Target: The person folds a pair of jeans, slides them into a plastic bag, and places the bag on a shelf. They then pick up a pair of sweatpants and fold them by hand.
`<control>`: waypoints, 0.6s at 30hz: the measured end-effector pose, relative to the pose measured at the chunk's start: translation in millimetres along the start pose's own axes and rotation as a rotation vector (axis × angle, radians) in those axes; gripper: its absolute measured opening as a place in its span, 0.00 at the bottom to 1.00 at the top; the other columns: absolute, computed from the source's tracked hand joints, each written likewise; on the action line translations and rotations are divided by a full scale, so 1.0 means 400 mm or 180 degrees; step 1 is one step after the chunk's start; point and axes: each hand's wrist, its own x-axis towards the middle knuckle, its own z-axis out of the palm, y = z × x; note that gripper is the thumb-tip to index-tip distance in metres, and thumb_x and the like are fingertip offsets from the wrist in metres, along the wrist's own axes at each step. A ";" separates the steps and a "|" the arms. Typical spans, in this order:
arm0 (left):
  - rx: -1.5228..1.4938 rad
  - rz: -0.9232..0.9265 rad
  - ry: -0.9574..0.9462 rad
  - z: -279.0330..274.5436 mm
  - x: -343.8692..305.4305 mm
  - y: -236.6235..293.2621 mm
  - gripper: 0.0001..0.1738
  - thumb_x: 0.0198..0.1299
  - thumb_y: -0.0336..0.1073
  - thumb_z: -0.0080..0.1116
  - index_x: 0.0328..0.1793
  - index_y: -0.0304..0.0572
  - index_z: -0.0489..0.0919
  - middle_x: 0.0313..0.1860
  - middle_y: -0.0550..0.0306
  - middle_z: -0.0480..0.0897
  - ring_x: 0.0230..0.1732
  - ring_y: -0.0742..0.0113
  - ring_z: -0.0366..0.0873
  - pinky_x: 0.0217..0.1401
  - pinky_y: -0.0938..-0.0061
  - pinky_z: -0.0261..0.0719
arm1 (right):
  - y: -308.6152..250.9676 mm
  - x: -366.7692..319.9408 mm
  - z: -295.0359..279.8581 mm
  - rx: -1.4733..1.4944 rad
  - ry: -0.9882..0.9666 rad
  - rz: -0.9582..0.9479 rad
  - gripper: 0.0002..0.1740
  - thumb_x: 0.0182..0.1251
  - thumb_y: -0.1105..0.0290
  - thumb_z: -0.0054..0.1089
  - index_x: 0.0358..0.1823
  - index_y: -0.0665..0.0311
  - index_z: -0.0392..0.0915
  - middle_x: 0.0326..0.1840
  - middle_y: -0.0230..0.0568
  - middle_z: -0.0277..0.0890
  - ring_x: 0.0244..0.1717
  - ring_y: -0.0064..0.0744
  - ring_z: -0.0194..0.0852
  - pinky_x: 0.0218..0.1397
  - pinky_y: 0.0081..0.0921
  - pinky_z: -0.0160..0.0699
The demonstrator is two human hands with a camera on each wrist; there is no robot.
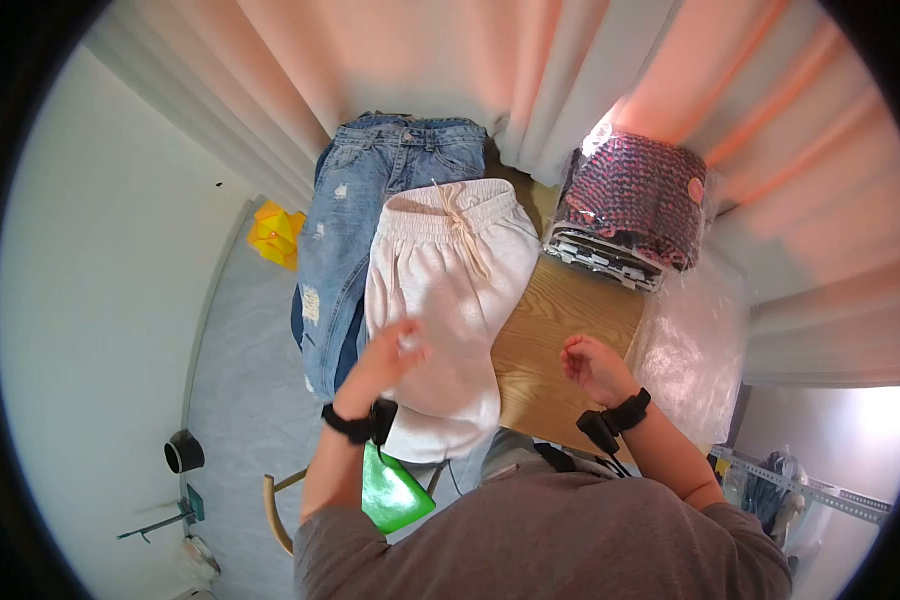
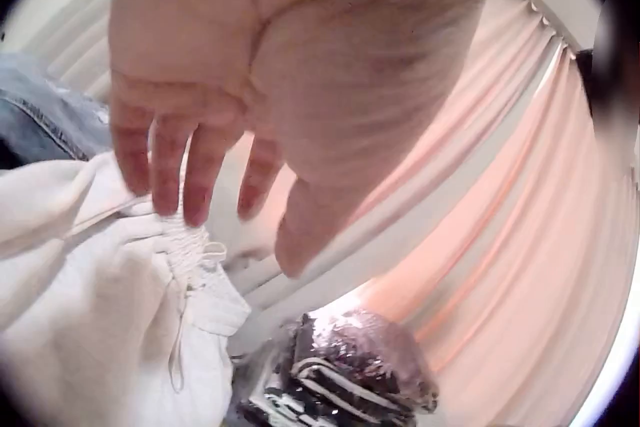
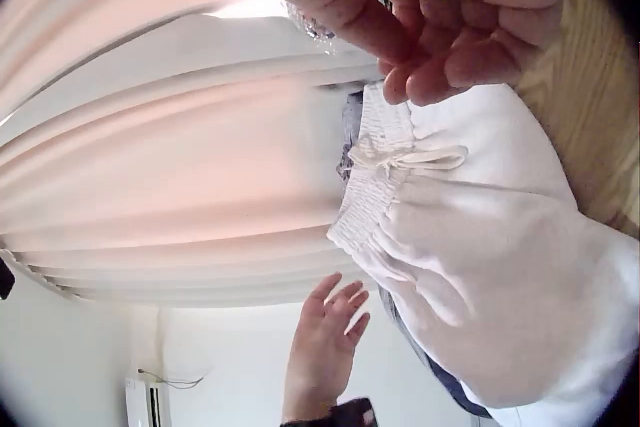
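Observation:
Cream drawstring sweatpants (image 1: 450, 330) lie on the wooden table, partly over blue ripped jeans (image 1: 355, 190). My left hand (image 1: 378, 368) hovers over the left side of the sweatpants, its fingers loosely spread with nothing in them. In the left wrist view its palm shows, with the gathered waistband (image 2: 185, 247) beyond the fingertips. My right hand (image 1: 598, 372) is above the bare wood to the right of the sweatpants. Its fingers (image 3: 470, 62) curl loosely near the thumb and hold nothing. The drawstring (image 3: 430, 159) is tied in a bow at the waistband.
A plastic-wrapped stack of patterned fabric (image 1: 630, 205) stands at the table's back right, with clear plastic (image 1: 695, 340) in front of it. Pale curtains (image 1: 420, 60) hang behind the wooden table (image 1: 570, 310). A green seat (image 1: 395, 490) is below the near edge.

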 end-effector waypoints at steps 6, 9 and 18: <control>0.1520 -0.0073 0.1383 0.028 0.315 -0.136 0.46 0.42 0.42 0.71 0.67 0.40 0.61 0.60 0.39 0.67 0.62 0.42 0.62 0.64 0.56 0.61 | -0.001 -0.069 -0.037 0.0305 0.0398 -0.0211 0.03 0.63 0.76 0.46 0.36 0.60 0.70 0.31 0.35 0.73 0.31 0.25 0.70 0.37 0.21 0.71; 0.2060 -0.0785 0.2428 0.056 0.399 -0.098 0.50 0.40 0.46 0.72 0.69 0.43 0.57 0.61 0.36 0.64 0.62 0.39 0.62 0.63 0.51 0.61 | 0.006 -0.114 -0.095 0.0414 0.0625 -0.0361 0.03 0.63 0.75 0.46 0.36 0.60 0.70 0.32 0.34 0.73 0.31 0.26 0.70 0.37 0.21 0.71; 0.0800 -0.0235 0.2239 0.072 0.403 -0.136 0.33 0.45 0.40 0.68 0.57 0.37 0.69 0.40 0.40 0.81 0.41 0.44 0.79 0.45 0.60 0.75 | 0.052 -0.267 -0.202 0.0854 0.0981 -0.0753 0.04 0.62 0.75 0.46 0.38 0.61 0.70 0.31 0.33 0.72 0.31 0.25 0.70 0.38 0.21 0.72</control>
